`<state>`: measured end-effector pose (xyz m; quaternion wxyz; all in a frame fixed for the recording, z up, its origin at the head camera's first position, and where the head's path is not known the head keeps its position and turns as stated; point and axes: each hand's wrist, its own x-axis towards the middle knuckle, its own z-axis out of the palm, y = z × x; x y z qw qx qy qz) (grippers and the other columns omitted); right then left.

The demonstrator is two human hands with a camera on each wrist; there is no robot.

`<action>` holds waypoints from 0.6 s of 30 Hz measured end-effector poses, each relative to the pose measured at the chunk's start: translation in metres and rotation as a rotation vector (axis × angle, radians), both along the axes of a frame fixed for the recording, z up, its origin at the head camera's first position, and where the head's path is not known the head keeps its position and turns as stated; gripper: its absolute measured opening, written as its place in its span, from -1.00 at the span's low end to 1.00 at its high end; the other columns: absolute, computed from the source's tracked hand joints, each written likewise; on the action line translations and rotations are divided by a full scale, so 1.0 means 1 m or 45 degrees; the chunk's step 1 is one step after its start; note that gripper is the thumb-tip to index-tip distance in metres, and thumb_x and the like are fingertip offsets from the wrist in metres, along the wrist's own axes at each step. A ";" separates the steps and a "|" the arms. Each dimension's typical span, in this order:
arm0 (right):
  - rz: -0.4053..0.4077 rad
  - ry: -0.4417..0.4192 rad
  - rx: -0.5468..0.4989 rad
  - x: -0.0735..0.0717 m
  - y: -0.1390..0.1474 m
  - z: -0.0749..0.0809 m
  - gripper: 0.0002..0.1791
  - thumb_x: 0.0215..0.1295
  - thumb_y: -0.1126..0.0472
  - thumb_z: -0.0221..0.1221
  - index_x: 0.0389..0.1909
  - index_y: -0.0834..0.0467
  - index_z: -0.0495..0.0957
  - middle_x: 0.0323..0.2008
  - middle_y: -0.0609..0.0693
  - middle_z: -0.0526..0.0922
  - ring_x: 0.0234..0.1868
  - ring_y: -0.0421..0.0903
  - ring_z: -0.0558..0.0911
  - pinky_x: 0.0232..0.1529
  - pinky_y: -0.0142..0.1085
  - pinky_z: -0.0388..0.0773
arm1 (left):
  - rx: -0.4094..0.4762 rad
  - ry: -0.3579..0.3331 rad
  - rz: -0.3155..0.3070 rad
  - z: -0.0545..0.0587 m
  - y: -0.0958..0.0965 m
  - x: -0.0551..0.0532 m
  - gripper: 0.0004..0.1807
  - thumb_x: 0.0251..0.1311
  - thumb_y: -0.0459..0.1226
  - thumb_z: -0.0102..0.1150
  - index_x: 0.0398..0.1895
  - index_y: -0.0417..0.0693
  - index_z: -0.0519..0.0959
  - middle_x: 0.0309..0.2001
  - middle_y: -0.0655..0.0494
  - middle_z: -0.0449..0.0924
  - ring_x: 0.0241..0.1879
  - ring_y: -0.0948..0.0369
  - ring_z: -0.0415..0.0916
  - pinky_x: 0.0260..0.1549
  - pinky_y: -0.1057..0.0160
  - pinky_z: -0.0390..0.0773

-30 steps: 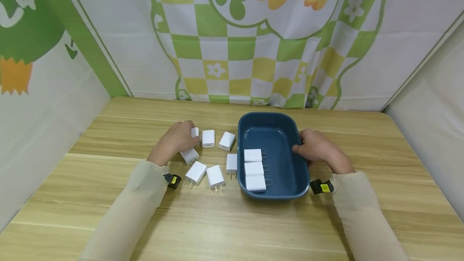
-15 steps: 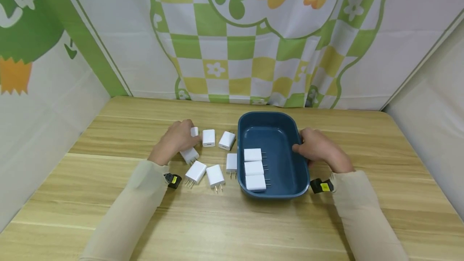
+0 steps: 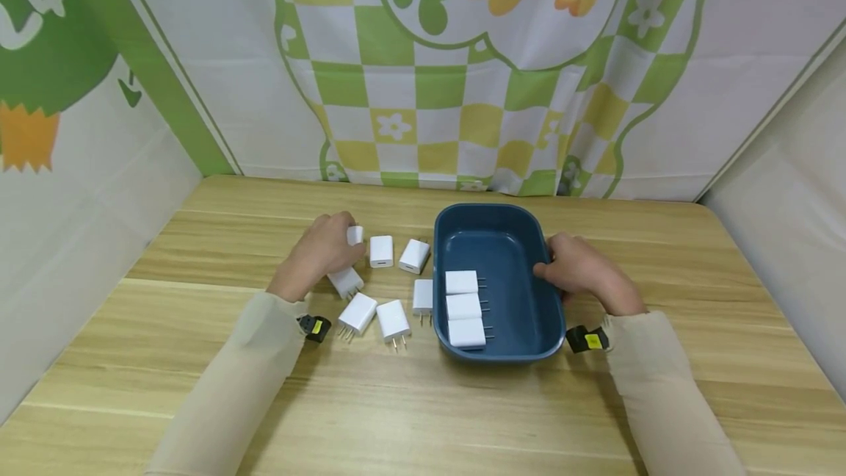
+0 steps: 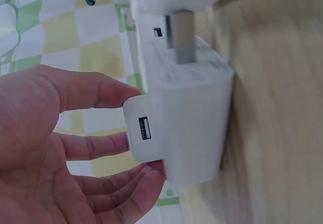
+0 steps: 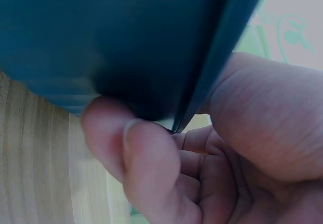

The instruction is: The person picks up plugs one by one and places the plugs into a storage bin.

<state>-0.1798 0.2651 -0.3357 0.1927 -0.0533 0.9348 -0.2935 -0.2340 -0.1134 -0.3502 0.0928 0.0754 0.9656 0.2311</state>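
My left hand (image 3: 322, 250) pinches a white USB charger (image 4: 143, 128) between thumb and fingers; its USB port faces the left wrist camera. Just in front of it in that view stands another white charger (image 4: 194, 128) with metal prongs. My right hand (image 3: 580, 270) grips the right wall of a deep blue rectangular tub (image 3: 500, 347), thumb over the rim and fingers outside, as the right wrist view also shows. Three white chargers (image 3: 465, 307) lie in a column along the tub's left side, prongs pointing right.
Several more white chargers lie loose between my left hand and the tub, among them one charger (image 3: 381, 251) at the back and another charger (image 3: 393, 320) nearer me. The wooden table (image 3: 410, 417) ends at a patterned curtain (image 3: 436, 123) behind.
My left hand has risen slightly and shifted a little away from me, with the pinched charger moving along. My right hand and the tub have stayed put.
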 end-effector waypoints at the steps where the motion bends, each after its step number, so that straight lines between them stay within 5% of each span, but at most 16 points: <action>1: 0.006 0.004 0.001 0.000 0.000 0.000 -0.72 0.45 0.31 0.08 -0.06 0.49 0.52 -0.51 0.13 0.69 -0.64 -0.02 0.69 -0.51 -0.20 0.67 | 0.004 0.008 -0.004 0.001 0.000 0.001 -0.45 0.28 -0.22 0.17 0.24 -0.40 0.44 -0.06 -0.31 0.54 -0.28 -0.03 0.57 -0.48 0.21 0.62; 7: 0.011 0.008 -0.006 0.001 -0.001 0.001 -0.73 0.44 0.31 0.08 -0.04 0.47 0.54 -0.48 0.13 0.70 -0.61 -0.03 0.69 -0.52 -0.19 0.66 | -0.003 0.061 -0.052 0.007 0.003 0.006 -0.44 0.28 -0.21 0.21 0.28 -0.34 0.44 0.05 -0.32 0.52 -0.21 -0.05 0.52 -0.40 0.15 0.62; 18: 0.005 0.005 0.008 0.001 -0.001 0.001 -0.72 0.44 0.30 0.10 -0.05 0.48 0.53 -0.47 0.14 0.69 -0.61 -0.03 0.69 -0.49 -0.17 0.67 | -0.030 0.172 -0.180 0.024 0.015 0.016 -0.45 0.25 -0.21 0.24 0.27 -0.30 0.48 0.14 -0.26 0.56 0.15 -0.17 0.46 0.13 -0.18 0.45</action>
